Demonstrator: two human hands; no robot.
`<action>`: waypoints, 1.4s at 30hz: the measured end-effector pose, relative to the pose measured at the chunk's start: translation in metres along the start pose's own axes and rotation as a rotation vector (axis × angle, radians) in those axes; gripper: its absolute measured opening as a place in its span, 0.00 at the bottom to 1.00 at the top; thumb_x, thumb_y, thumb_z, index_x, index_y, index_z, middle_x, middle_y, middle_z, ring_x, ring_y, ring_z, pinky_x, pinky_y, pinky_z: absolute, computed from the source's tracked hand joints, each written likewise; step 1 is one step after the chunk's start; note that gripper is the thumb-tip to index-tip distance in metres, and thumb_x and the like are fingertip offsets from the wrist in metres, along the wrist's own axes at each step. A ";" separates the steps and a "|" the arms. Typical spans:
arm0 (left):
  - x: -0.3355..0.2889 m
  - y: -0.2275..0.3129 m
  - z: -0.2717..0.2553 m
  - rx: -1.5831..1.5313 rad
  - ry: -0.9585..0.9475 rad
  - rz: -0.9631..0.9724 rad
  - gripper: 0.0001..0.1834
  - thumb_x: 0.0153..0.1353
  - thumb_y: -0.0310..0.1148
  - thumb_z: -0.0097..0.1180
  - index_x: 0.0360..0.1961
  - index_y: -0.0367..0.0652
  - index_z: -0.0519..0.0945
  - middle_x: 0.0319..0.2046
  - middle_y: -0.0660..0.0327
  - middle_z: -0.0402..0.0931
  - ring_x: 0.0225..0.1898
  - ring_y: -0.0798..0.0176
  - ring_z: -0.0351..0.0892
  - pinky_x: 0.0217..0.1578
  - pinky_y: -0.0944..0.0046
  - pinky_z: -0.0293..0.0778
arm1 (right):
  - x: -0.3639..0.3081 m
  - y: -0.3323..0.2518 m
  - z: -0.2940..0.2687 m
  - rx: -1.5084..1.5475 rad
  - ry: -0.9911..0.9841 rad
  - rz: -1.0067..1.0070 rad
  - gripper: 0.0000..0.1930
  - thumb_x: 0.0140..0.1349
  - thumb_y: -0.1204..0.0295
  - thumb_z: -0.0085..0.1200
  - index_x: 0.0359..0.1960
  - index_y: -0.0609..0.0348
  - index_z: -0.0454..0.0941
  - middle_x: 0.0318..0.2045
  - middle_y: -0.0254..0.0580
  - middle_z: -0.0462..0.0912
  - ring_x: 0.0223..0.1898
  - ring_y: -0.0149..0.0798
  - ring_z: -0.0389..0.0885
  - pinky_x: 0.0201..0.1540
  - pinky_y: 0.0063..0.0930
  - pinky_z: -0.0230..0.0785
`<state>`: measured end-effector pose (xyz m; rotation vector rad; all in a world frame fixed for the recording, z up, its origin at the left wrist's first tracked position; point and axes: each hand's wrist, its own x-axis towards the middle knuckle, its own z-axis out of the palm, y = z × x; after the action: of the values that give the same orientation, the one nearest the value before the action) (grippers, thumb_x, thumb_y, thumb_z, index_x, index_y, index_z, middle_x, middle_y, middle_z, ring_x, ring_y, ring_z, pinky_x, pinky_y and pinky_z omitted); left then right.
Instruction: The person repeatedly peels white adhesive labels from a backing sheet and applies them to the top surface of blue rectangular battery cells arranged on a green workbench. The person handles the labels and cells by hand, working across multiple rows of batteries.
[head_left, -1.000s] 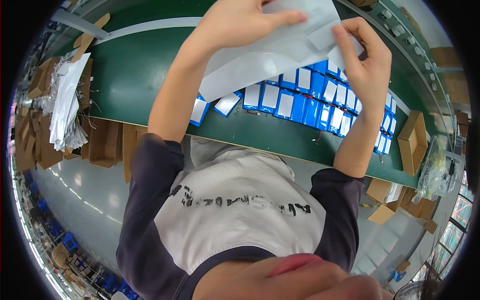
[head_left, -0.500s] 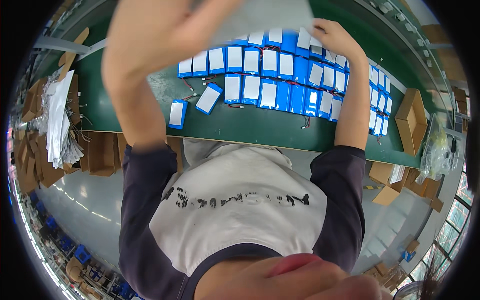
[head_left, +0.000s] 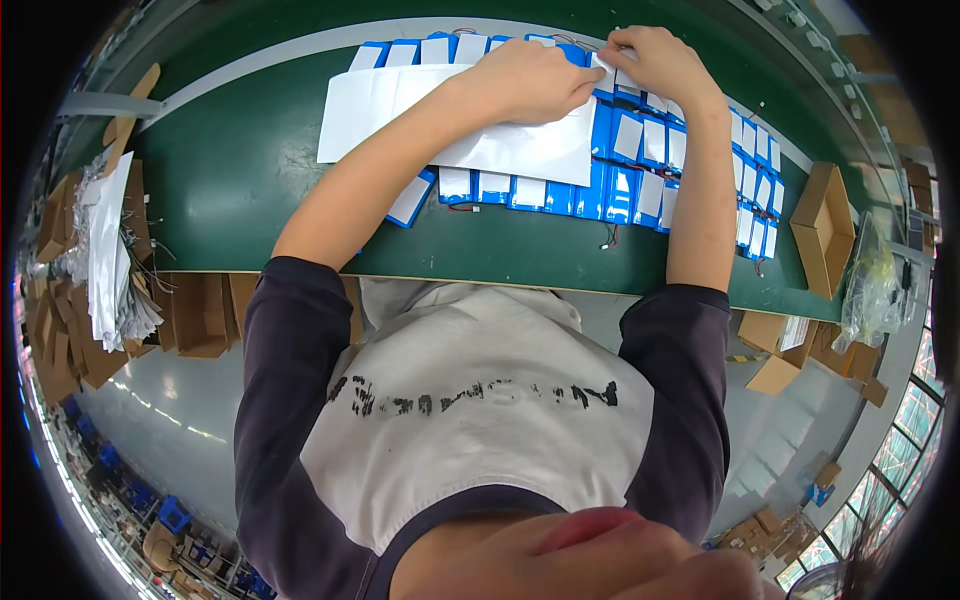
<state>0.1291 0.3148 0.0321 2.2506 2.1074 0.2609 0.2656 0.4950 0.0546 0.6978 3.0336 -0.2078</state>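
Rows of blue-wrapped battery packs [head_left: 590, 200], many with a white rectangle on top, lie on the green table. A large white sheet [head_left: 390, 110] covers part of the left rows. My left hand [head_left: 535, 82] is over the sheet with its fingers closed, its fingertips at the sheet's right edge. Close beside it, my right hand [head_left: 655, 65] bends over the packs, thumb and fingers pinched together. Both sets of fingertips nearly meet over a pack with a white rectangle [head_left: 602, 78]. Whatever is pinched between them is too small to make out.
One loose battery pack [head_left: 410, 198] lies tilted near my left forearm. An open cardboard box [head_left: 825, 230] stands at the table's right end, beside clear plastic bags [head_left: 872, 300]. White papers [head_left: 108, 260] and cardboard boxes [head_left: 200, 315] are at the left.
The sheet, raised and blurred before, now lies over the left rows of packs. My left hand has come down and rightward, close to my right hand.
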 end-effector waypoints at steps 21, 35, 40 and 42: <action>-0.092 0.023 -0.069 -0.269 0.172 0.263 0.16 0.70 0.42 0.57 0.54 0.53 0.86 0.28 0.55 0.86 0.28 0.51 0.85 0.30 0.54 0.79 | -0.145 -0.046 -0.025 0.643 -0.078 -0.171 0.10 0.66 0.77 0.59 0.47 0.57 0.74 0.32 0.35 0.80 0.29 0.30 0.70 0.33 0.26 0.63; -0.080 0.103 0.004 -0.060 -0.023 0.171 0.21 0.66 0.39 0.58 0.60 0.54 0.81 0.28 0.62 0.82 0.20 0.58 0.82 0.22 0.58 0.78 | -0.152 -0.032 0.009 0.334 0.163 -0.211 0.11 0.64 0.76 0.62 0.47 0.55 0.76 0.32 0.36 0.82 0.30 0.34 0.72 0.34 0.28 0.66; -0.075 0.103 0.021 -0.139 0.240 0.231 0.17 0.60 0.34 0.62 0.51 0.48 0.83 0.45 0.62 0.81 0.22 0.60 0.82 0.22 0.60 0.78 | -0.165 -0.038 -0.031 0.356 0.329 -0.016 0.15 0.62 0.79 0.61 0.50 0.54 0.79 0.43 0.32 0.86 0.36 0.30 0.78 0.30 0.22 0.66; -0.081 0.106 0.020 -0.157 0.239 0.205 0.16 0.59 0.33 0.63 0.49 0.46 0.82 0.46 0.63 0.80 0.23 0.60 0.83 0.22 0.61 0.78 | -0.168 -0.041 -0.028 0.470 0.298 -0.119 0.15 0.62 0.81 0.59 0.50 0.54 0.79 0.46 0.32 0.86 0.37 0.30 0.79 0.31 0.21 0.66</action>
<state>0.2321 0.2284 0.0205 2.4440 1.8727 0.7118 0.3991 0.3893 0.0964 0.6086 3.3426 -0.9224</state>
